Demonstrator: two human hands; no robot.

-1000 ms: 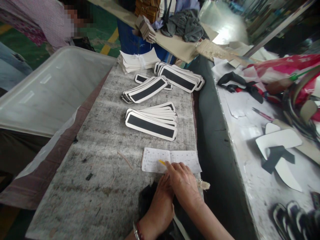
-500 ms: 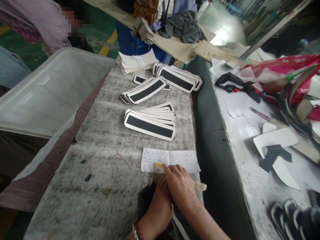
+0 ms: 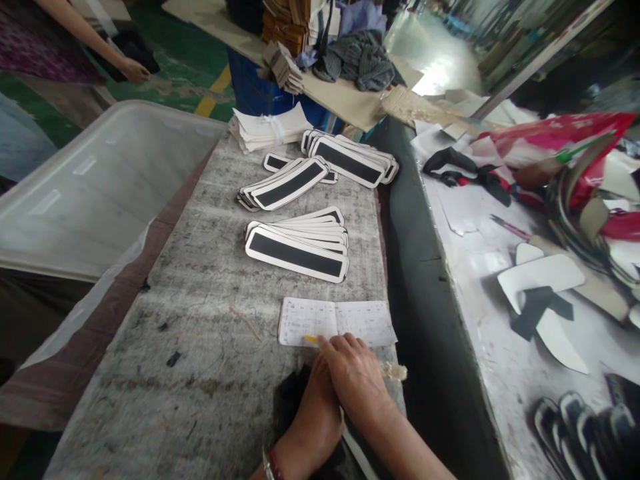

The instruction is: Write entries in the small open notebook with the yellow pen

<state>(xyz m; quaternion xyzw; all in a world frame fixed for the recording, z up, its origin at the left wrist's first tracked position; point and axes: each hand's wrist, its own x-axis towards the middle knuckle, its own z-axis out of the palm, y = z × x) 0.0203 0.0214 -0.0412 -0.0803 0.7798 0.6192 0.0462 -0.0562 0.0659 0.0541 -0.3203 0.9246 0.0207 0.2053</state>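
— Right hand (image 3: 356, 375)?
— Lying palm down over the left, forearm reaching in from the lower right, fingers (image 3: 336, 345) stretched forward and close together, tips just short of the notebook (image 3: 336, 321).
— And the left hand (image 3: 313, 417)?
— Tucked beneath the right, knuckles up, further back from the notebook, mostly covered. Bangle at the wrist. Grip hidden; cannot tell whether closed.

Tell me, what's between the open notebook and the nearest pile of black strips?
Nothing: in the head view, only bare gray table lies between the notebook and that pile of black strips.
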